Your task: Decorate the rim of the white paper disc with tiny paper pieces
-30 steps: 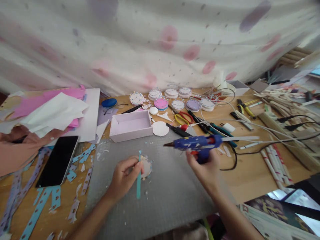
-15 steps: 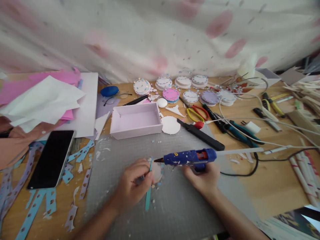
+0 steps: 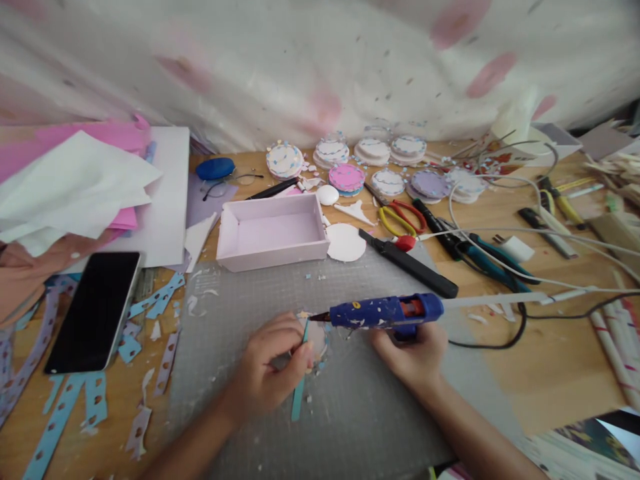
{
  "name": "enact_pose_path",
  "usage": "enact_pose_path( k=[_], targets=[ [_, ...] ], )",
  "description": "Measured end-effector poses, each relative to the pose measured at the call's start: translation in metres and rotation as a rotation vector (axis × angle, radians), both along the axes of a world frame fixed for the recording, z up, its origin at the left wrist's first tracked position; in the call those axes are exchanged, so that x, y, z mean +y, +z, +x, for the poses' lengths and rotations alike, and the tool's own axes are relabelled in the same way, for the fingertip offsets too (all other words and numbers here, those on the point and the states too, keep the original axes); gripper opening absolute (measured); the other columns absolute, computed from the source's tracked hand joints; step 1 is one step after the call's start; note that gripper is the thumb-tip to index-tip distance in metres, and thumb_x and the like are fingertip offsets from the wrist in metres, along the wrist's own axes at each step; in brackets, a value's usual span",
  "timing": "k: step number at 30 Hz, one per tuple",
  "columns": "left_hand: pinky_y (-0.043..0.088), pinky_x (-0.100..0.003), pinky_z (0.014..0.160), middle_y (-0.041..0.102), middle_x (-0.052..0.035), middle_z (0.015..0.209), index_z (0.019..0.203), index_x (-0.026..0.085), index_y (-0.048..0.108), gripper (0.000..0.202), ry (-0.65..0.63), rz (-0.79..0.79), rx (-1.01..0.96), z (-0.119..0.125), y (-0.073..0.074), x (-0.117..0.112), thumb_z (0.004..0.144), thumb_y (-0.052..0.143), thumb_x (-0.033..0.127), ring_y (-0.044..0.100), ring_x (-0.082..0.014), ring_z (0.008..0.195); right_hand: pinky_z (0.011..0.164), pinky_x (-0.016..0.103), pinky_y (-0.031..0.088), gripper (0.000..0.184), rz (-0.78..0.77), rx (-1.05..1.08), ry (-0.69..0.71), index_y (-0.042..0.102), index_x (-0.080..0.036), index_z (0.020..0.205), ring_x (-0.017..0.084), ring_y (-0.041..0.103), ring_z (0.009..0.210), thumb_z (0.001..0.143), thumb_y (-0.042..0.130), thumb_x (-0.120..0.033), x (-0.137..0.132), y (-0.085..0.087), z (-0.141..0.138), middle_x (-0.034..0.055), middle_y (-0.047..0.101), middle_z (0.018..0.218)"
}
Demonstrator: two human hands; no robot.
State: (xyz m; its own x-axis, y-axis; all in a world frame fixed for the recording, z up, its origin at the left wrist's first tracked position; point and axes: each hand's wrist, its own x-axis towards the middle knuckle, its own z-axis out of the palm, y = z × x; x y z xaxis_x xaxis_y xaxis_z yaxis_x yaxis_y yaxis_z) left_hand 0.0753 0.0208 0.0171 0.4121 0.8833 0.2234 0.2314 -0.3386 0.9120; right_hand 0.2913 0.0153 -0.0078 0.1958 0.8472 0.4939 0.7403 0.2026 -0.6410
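**Glue gun nozzle at disc edge**

Right hand (image 3: 413,350): grip clamped round the handle of the blue glue gun (image 3: 385,311). The barrel is level and the nozzle points toward the left hand (image 3: 273,373), at the edge of the disc (image 3: 319,339).

Left grip: fingers pinched together on a thin teal strip (image 3: 299,395), which trails below them. The disc is pale, round and flat, largely hidden behind these fingers. Whether the nozzle touches it is hard to make out.

A grey gridded mat (image 3: 360,413) lies under both grips. A shallow lilac box (image 3: 273,233) sits beyond them, and a glossy dark phone (image 3: 93,310) lies well left.
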Motion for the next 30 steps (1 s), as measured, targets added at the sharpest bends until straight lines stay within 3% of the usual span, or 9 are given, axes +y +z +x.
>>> enact_pose_path(
  k=[23, 30],
  targets=[
    [0.045, -0.028, 0.071, 0.057, -0.0003, 0.057, 0.059, 0.018, 0.054, 0.033, -0.001, 0.001, 0.030, 0.0000, 0.0003, -0.0001, 0.089, 0.044, 0.014, 0.053, -0.0131, 0.061, 0.034, 0.021, 0.027, 0.023, -0.004, 0.011, -0.004, 0.037, -0.023, 0.047, 0.007, 0.031, 0.033, 0.062, 0.055, -0.024, 0.0003, 0.0019, 0.0002, -0.0077, 0.035, 0.038],
    [0.045, -0.027, 0.068, 0.056, -0.0004, 0.057, 0.058, 0.018, 0.054, 0.033, 0.010, 0.001, 0.028, -0.0004, -0.0011, -0.0006, 0.089, 0.045, 0.014, 0.052, -0.0128, 0.060, 0.034, 0.021, 0.031, 0.013, -0.044, 0.026, -0.014, 0.046, -0.022, 0.052, 0.008, 0.034, 0.033, 0.061, 0.055, -0.026, 0.0009, 0.0032, -0.0002, -0.0074, 0.040, 0.039]
  ],
)
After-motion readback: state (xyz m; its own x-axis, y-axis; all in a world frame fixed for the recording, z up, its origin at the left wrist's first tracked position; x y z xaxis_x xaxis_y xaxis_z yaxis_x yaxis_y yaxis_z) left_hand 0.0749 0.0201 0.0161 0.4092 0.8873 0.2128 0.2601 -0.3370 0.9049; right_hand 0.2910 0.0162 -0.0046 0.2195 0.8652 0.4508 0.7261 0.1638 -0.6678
